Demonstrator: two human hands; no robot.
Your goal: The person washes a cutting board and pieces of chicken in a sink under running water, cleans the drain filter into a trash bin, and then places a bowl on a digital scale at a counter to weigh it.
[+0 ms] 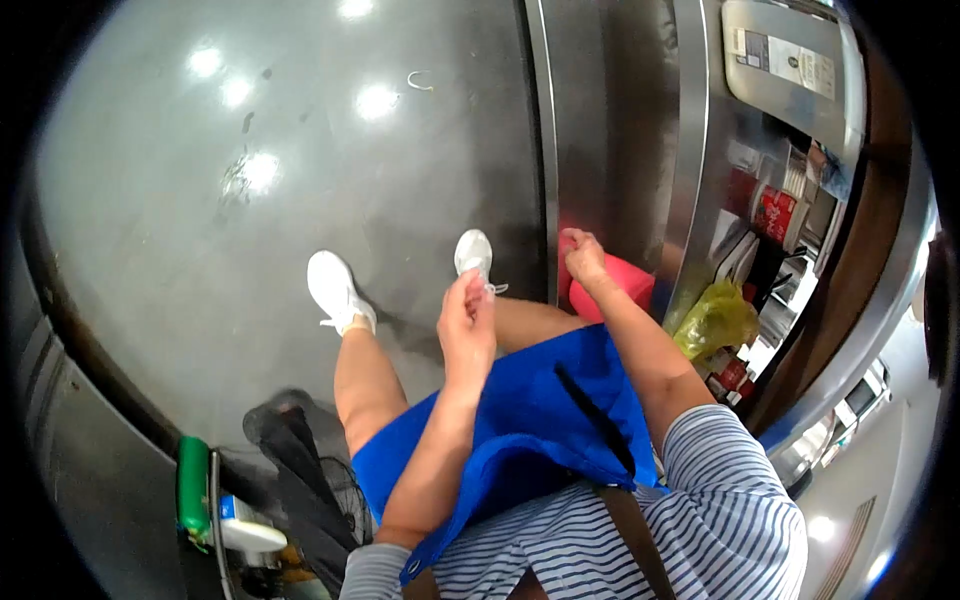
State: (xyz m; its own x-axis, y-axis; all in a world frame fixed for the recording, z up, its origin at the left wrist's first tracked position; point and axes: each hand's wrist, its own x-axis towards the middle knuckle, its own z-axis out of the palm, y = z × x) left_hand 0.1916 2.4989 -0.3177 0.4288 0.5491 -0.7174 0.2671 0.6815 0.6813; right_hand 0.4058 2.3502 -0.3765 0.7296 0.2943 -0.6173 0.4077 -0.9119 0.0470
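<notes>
My right hand (583, 258) is closed, its curled fingers at the upper edge of a smooth red plastic thing (618, 284) beside the steel counter front. Red shows on both sides of these fingers; the rest of its shape is partly hidden by my forearm. In front of my blue apron (540, 400), my left hand (468, 325) is held up with fingers bent and pressed together. Whether anything small is between them I cannot make out. Below it are my white shoes (335, 287).
Steel shelving at right carries a lidded plastic container (790, 70), a red package (774, 216) and a yellow-green plastic bag (718, 320). A curved white scrap (420, 81) lies on the shiny grey floor (200, 180). At lower left stand a green cylinder (193, 485) and dark cloth (300, 480).
</notes>
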